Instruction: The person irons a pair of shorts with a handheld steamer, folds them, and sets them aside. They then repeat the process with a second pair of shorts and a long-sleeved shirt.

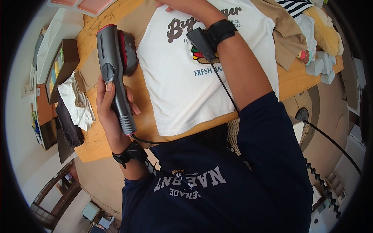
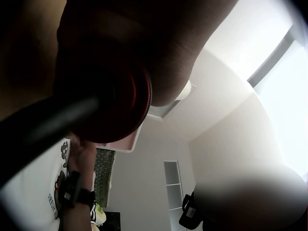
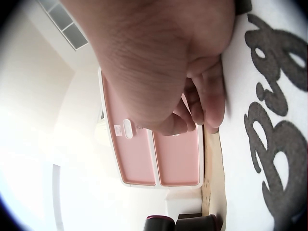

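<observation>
My left hand (image 1: 108, 101) grips the handle of a grey garment steamer (image 1: 110, 50) with a red-trimmed head. The steamer is left of a white shirt (image 1: 167, 93) with tan sleeves, lettering and a burger picture. In the left wrist view, its red-rimmed handle end (image 2: 139, 98) and cord are close to the camera, below the dark left hand (image 2: 125, 43). At the shirt's upper part, my right hand (image 1: 188, 7) rests with relaxed, bent fingers beside the lettering. The right wrist view shows that hand (image 3: 192, 72) at the shirt's edge, its fingertips partly hidden.
Folded white and dark clothes (image 1: 77, 103) lie at the table's left edge. A pink divided tray (image 3: 134, 149) stands beyond the shirt. Striped cloth (image 1: 293, 6), a yellow plush (image 1: 320, 31) and grey blocks (image 1: 320, 66) are at the right. The steamer's cord (image 1: 155, 142) runs along the near edge.
</observation>
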The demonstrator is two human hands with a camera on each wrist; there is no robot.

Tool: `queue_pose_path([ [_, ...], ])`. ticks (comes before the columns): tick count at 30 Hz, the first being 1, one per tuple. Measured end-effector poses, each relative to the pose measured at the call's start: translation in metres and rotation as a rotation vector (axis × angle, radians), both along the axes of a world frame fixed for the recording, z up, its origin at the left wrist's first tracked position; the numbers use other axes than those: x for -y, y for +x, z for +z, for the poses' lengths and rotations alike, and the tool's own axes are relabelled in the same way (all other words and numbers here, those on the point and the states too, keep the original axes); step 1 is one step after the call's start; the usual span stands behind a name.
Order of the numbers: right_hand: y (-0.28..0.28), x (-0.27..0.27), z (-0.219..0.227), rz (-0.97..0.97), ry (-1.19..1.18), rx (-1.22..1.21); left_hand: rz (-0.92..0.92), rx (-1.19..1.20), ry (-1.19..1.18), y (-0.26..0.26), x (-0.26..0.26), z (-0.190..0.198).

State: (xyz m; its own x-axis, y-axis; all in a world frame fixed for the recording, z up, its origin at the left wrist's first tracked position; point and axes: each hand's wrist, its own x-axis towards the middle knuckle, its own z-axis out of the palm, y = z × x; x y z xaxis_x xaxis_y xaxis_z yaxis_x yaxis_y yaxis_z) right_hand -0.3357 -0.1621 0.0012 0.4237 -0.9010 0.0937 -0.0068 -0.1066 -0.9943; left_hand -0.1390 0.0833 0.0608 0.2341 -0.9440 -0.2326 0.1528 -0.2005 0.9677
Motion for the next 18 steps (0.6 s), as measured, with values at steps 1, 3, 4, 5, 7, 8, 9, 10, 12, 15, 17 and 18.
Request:
queue_pose_path([
  [1,-0.001,-0.002,0.001,0.011,-0.056,0.008,-0.003,0.005,-0.002,0.0,0.0,0.0],
  [3,0.001,0.002,-0.006,0.012,-0.106,0.022,-0.009,0.02,0.007,-0.002,0.001,0.007],
  [4,0.007,0.012,-0.018,0.013,-0.191,0.016,-0.014,0.031,0.016,-0.005,0.002,0.011],
  [5,0.011,0.013,-0.022,0.009,-0.272,0.01,-0.029,0.038,0.028,-0.008,0.001,0.014],
  [7,0.011,0.014,-0.025,0.015,-0.275,-0.01,-0.036,0.052,0.017,-0.016,0.0,0.018],
  [8,0.009,0.014,-0.023,0.038,-0.288,-0.035,-0.04,0.036,0.018,-0.019,-0.002,0.019],
  [9,0.008,0.013,-0.021,0.015,-0.275,-0.03,-0.063,0.044,0.03,-0.021,-0.003,0.02],
  [10,0.008,0.013,-0.02,0.017,-0.296,-0.035,-0.075,0.017,0.03,-0.023,-0.004,0.02],
  [12,0.006,0.009,-0.02,0.004,-0.306,-0.038,-0.079,-0.016,0.046,-0.029,-0.007,0.021],
  [15,0.004,0.012,-0.019,-0.008,-0.34,-0.079,-0.01,0.09,0.043,-0.042,-0.009,0.015],
  [17,0.005,0.014,-0.02,0.01,-0.331,-0.06,0.001,0.097,0.046,-0.048,-0.014,0.012],
  [18,0.006,0.015,-0.021,0.022,-0.326,-0.062,-0.009,0.078,0.065,-0.051,-0.017,0.013],
])
